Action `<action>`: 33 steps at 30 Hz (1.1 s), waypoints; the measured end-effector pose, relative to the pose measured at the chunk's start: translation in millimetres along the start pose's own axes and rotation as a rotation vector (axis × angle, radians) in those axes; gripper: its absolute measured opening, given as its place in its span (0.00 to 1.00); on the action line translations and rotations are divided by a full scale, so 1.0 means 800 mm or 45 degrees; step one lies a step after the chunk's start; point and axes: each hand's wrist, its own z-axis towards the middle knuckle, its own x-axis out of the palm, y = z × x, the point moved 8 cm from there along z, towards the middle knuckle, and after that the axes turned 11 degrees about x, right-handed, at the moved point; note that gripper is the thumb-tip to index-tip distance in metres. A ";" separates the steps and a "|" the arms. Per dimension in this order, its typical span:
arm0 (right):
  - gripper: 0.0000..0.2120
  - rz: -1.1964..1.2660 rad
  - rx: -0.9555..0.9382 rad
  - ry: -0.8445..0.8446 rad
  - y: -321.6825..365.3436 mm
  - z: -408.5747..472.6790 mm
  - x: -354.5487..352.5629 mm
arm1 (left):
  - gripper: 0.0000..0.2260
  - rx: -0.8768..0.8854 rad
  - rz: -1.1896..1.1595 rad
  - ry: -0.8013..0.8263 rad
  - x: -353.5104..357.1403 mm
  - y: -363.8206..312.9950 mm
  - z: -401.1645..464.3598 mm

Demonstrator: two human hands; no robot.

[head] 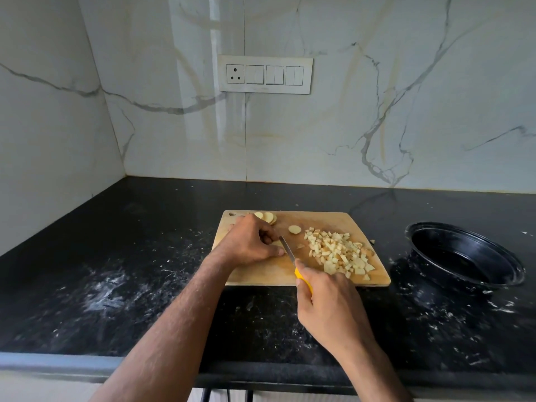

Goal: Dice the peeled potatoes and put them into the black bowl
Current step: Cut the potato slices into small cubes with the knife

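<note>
Knife (287, 250) blade runs near-to-far beside the left hand (249, 245), which curls over a potato piece (277, 243). Right hand (327, 306) grips the yellow handle; black bowl (464, 256) sits well right, nearer that hand.

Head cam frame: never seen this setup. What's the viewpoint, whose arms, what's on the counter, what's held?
There is no robot. One wide-angle camera worn on a person's head looks forward and down at their bare arms. On the black counter lies a wooden cutting board with a pile of diced potato and a few potato slices. The left hand holds down a potato piece, mostly hidden. The right hand grips a yellow-handled knife. The black bowl sits to the right, apparently holding no potato yet.
</note>
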 end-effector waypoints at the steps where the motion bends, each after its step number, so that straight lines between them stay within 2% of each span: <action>1: 0.21 -0.025 -0.008 0.009 0.003 -0.001 0.000 | 0.08 -0.004 0.003 0.000 0.000 0.000 0.000; 9: 0.13 -0.143 -0.018 0.038 0.008 0.011 0.012 | 0.06 0.008 0.022 0.023 0.002 -0.002 0.002; 16: 0.16 -0.227 0.019 -0.015 0.011 0.035 0.024 | 0.06 0.019 0.015 0.033 0.003 -0.003 0.001; 20: 0.16 -0.172 0.033 -0.046 0.010 0.018 0.017 | 0.06 -0.002 0.019 0.011 0.002 -0.001 -0.001; 25: 0.17 0.040 0.080 -0.086 0.002 0.013 0.007 | 0.09 -0.003 0.013 0.027 0.002 0.001 0.000; 28: 0.17 0.136 0.053 -0.074 0.004 0.012 0.004 | 0.13 0.000 0.006 0.044 -0.001 0.001 -0.001; 33: 0.17 0.125 -0.008 -0.053 0.012 0.010 0.004 | 0.13 0.021 0.025 0.049 -0.006 0.002 -0.001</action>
